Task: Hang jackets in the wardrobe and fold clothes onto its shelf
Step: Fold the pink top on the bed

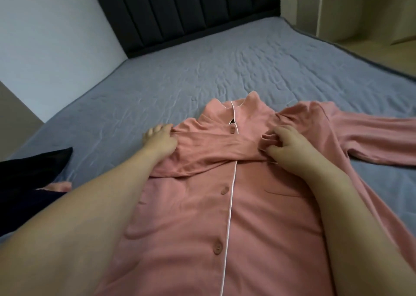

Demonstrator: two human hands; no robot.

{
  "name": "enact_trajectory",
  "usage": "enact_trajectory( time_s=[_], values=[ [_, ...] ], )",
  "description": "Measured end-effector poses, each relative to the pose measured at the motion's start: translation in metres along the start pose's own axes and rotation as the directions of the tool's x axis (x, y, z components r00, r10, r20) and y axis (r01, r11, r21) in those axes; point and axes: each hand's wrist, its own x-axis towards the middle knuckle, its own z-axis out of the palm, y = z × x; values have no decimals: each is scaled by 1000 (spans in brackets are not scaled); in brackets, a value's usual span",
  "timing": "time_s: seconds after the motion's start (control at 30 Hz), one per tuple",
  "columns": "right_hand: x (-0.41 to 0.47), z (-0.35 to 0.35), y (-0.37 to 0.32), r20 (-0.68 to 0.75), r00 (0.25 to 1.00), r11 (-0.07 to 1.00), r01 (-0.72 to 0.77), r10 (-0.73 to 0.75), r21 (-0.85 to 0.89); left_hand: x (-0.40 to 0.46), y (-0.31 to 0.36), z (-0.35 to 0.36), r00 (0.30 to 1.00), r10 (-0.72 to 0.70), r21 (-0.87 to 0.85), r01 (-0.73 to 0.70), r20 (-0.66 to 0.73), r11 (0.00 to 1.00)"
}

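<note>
Left hand (pixel 158 140) grips the shoulder fold of the pink pyjama shirt (pixel 202 217), fingers curled over the cloth edge where the folded sleeve (pixel 209 148) starts. Right hand (pixel 287 146) sits on the chest, fingers bent and pinching a bunch of fabric at the cuff end of that sleeve; neither hand is spread flat. Shirt lies face up and buttoned on the grey bed sheet (pixel 157 81), collar pointing toward the dark headboard (pixel 180 9). One sleeve is laid across the chest; the other sleeve (pixel 378 133) lies stretched out to the side, unfolded. Step in hand looks like the sleeve fold, so I'd call the folding early. To do it well: keep the shoulder crease straight and parallel to the white-piped placket, pull the crossed sleeve taut so the bunching under the right hand goes flat, then smooth it before letting go. The knit looks soft and stretchy, so it will likely creep back if only pinched; flat palm pressure would hold it better. The far sleeve should mirror it. Dark garment (pixel 33 174) lies at the bed edge near the left forearm, with a pink scrap (pixel 59 186) touching it. Wardrobe shelf isn't clearly visible; pale panels (pixel 337 7) at top right can't be identified.
</note>
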Motion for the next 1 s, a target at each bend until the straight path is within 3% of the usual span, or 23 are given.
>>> enact_trajectory(
  time_s=[0.03, 0.1, 0.17, 0.27, 0.33, 0.4, 0.5, 0.57, 0.63, 0.67, 0.73, 0.77, 0.83, 0.9, 0.97, 1.0],
  values=[
    [0, 0, 0, -6, 1000, 1000, -1, 1, 13, 4, 5, 0, 995, 100, 49, -101, 30, 994],
    [1, 1, 0, 45, 997, 977, -69, 61, 200, 12, 10, 0, 958, 268, 65, -275, 102, 959],
    [1, 1, 0, 100, 988, 959, -141, 120, 245, 17, 8, -3, 936, 324, 69, -335, 137, 940],
    [5, 6, 6, -68, 987, 978, -134, 146, 162, 28, -1, -4, 957, 288, 217, -284, 11, 934],
    [8, 8, 5, -207, 963, 954, -110, 171, 278, 32, -4, 0, 965, 248, 374, -201, -82, 906],
    [12, 7, 6, -295, 935, 903, -58, 199, 425, 28, -1, 7, 982, 156, 418, -97, -109, 903],
    [12, 4, 3, -229, 954, 821, -31, 194, 570, 2, 15, 16, 976, 40, 222, 9, -212, 975],
    [11, 5, 5, -85, 977, 794, -109, 198, 599, -28, 27, 19, 916, 162, -50, -193, -366, 980],
    [10, 5, 10, -6, 980, 841, -169, 201, 513, -64, 36, 15, 868, 403, -249, -476, -290, 844],
    [10, 6, 10, -12, 981, 888, -169, 192, 427, -79, 40, 14, 840, 511, -266, -543, -185, 797],
    [8, 4, 6, -120, 983, 959, -106, 142, 264, -93, 42, 16, 810, 586, -152, -581, -12, 799],
    [7, 2, 4, -200, 975, 967, -47, 99, 249, -94, 44, 16, 812, 583, -87, -581, 9, 810],
    [8, -9, -4, -362, 929, 922, 68, 80, 380, -90, 48, 8, 839, 544, -21, -544, -27, 839],
    [11, -22, -12, -477, 866, 861, 123, 149, 494, -85, 48, -5, 879, 459, -104, -472, -128, 875],
    [14, -33, -12, -451, 857, 852, 27, 250, 523, -85, 42, -11, 876, 462, -134, -479, -141, 867],
    [14, -36, -10, -384, 878, 872, -72, 286, 484, -88, 39, -11, 848, 528, -69, -531, -52, 845]
  ],
)
